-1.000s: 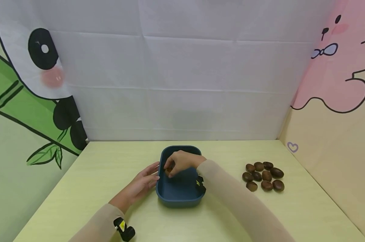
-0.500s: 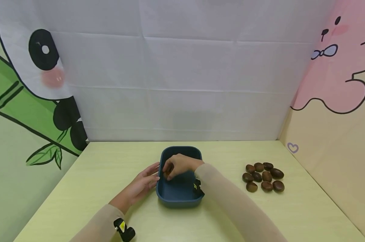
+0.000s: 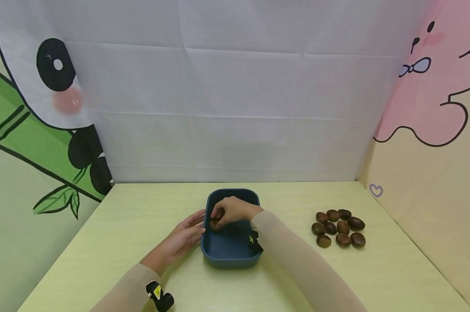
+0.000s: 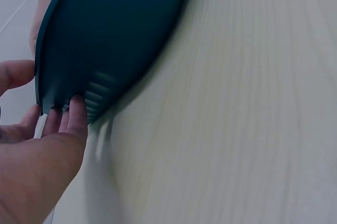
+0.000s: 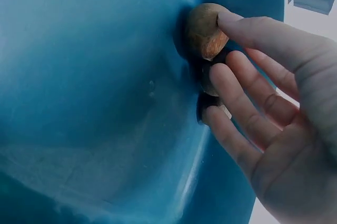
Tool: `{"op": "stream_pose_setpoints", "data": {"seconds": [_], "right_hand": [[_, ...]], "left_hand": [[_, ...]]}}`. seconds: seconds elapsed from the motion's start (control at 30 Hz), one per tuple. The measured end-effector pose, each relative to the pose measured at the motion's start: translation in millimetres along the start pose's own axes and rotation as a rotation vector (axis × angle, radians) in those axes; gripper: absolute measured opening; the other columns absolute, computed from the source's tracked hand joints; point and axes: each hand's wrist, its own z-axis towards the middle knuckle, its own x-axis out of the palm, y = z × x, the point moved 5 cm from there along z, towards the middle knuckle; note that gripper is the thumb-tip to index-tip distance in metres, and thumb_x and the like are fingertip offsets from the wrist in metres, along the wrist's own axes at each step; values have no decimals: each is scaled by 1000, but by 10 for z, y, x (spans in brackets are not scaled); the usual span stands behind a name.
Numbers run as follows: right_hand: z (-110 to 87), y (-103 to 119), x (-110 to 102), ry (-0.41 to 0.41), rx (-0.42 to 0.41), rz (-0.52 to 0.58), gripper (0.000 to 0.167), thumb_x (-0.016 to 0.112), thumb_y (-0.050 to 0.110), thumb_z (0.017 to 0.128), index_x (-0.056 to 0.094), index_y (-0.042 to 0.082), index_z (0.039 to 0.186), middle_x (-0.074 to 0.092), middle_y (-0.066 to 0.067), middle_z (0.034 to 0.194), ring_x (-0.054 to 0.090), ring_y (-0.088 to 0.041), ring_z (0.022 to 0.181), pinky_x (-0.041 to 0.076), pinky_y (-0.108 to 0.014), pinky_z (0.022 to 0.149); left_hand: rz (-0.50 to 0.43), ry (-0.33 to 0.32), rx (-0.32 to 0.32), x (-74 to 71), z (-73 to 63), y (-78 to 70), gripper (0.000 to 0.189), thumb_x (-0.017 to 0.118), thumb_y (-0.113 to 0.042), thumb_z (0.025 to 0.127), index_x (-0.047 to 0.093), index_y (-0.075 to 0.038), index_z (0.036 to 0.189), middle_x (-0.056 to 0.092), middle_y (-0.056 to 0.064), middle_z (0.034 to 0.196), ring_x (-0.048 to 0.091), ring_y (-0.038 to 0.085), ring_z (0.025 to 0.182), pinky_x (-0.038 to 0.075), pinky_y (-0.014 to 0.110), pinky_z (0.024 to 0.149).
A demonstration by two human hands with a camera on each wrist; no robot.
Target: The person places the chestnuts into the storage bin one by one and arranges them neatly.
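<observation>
A deep blue rectangular box (image 3: 235,262) stands near the middle of the table. My right hand (image 3: 235,209) reaches inside it by the left wall. In the right wrist view, thumb and fingertips close on a brown chestnut (image 5: 202,30) low against the wall. Darker chestnuts (image 5: 208,79) lie beside it, partly hidden by the other fingers. Outside the box my left hand (image 3: 179,239) rests its extended fingers against the left wall. The left wrist view shows those fingertips touching the box's side (image 4: 113,34) and rim.
Several loose chestnuts (image 3: 343,227) lie in a cluster on the table to the right of the box. A white sheet (image 3: 235,108) hangs behind the pale wooden table (image 3: 153,203). Walls with painted cartoon figures flank both sides.
My right hand shifts slightly within the box, and more of the chestnut at its fingertips shows now. The left hand stays against the wall; the loose chestnuts lie as before.
</observation>
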Motion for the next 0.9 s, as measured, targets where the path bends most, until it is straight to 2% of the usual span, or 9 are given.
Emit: {"op": "stream_pose_setpoints", "data": {"seconds": [0.23,0.5,0.63,0.73,0.9], "right_hand": [[-33,23,-79,16,-18,16,27,81,15,85,73,13,111,71,7,97,64,-1,88,51,-20,82],[-173,68,-348,24,-27,-4,34,80,19,86,71,11,118,71,1,107,63,-5,95,50,-26,88],[-288,53,-495,17,-43,-27,35,80,20,87,71,10,119,70,-3,109,63,-8,97,51,-27,87],[-414,24,-587,15,-45,-29,33,79,19,88,71,11,118,70,-1,105,64,-10,97,52,-26,85],[-675,-97,-716,9,-3,-7,31,78,19,89,70,15,118,68,6,103,64,-9,97,53,-27,85]], "left_hand": [[-5,-13,-1,-8,5,0,67,46,-1,101,13,-3,160,12,21,164,17,38,149,20,51,118],[-7,-20,4,-22,26,20,69,48,-2,100,15,-3,159,13,21,164,17,38,149,20,52,118],[-8,-28,6,-30,30,28,69,48,-2,99,15,-4,159,13,21,164,17,38,149,20,52,118],[-5,-40,5,-30,30,31,69,50,-2,99,16,-4,159,14,21,164,19,38,149,21,52,118],[3,-33,10,-21,31,32,70,50,-2,99,16,-4,160,13,21,164,21,38,148,25,50,117]]}}
